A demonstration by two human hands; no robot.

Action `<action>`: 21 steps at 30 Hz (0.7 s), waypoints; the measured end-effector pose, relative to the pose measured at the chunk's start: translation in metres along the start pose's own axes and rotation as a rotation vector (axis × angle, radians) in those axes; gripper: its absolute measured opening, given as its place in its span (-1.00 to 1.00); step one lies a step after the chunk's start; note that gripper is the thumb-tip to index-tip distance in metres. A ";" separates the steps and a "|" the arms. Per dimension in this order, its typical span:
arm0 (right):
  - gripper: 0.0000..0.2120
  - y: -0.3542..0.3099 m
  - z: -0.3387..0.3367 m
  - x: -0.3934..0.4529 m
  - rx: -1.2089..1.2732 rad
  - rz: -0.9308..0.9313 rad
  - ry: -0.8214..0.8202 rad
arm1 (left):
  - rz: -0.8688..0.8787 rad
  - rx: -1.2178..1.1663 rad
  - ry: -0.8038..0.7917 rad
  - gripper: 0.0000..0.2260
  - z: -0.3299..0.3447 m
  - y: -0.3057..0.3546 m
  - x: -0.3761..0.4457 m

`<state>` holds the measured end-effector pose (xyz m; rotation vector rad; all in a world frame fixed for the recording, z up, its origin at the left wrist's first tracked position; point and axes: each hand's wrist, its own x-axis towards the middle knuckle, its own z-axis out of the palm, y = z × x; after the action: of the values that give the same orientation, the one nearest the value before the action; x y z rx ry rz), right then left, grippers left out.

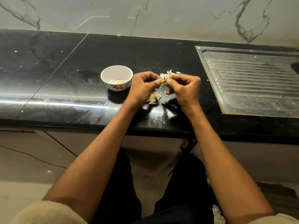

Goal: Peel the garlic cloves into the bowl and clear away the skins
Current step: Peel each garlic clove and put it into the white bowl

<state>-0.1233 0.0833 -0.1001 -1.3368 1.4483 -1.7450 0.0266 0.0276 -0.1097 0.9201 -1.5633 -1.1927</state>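
Observation:
A small white bowl (116,77) with a flowered outside stands on the black counter, left of my hands, with a few peeled yellow cloves (119,81) inside. My left hand (143,88) and my right hand (184,88) meet above the counter, both with curled fingers, pinching one small garlic clove (162,81) between the thumbs and fingertips. A strip of skin hangs from the clove. Loose skins (153,98) lie under my hands, and another heap of skins (169,73) lies just behind them.
The black counter (64,81) runs left to right with its front edge near my forearms. A steel sink drainboard (252,81) is set in at the right. A marble wall (145,15) stands behind. Skin scraps lie on the floor (218,214).

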 end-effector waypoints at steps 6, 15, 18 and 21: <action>-0.95 0.008 0.002 0.000 -0.185 -0.179 -0.037 | -0.001 -0.008 -0.008 -0.90 0.000 0.000 0.000; -0.94 0.007 0.004 -0.002 -0.302 -0.235 -0.029 | 0.003 -0.028 0.032 -0.93 0.001 0.001 -0.001; -0.94 0.006 0.004 -0.004 -0.323 -0.265 -0.023 | -0.004 -0.036 0.033 -0.90 0.000 0.001 -0.001; -0.94 0.006 0.004 -0.005 -0.372 -0.309 -0.024 | -0.014 -0.044 0.047 -0.93 0.000 0.003 -0.002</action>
<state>-0.1186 0.0839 -0.1078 -1.8515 1.6833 -1.6853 0.0270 0.0303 -0.1072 0.9256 -1.4895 -1.2028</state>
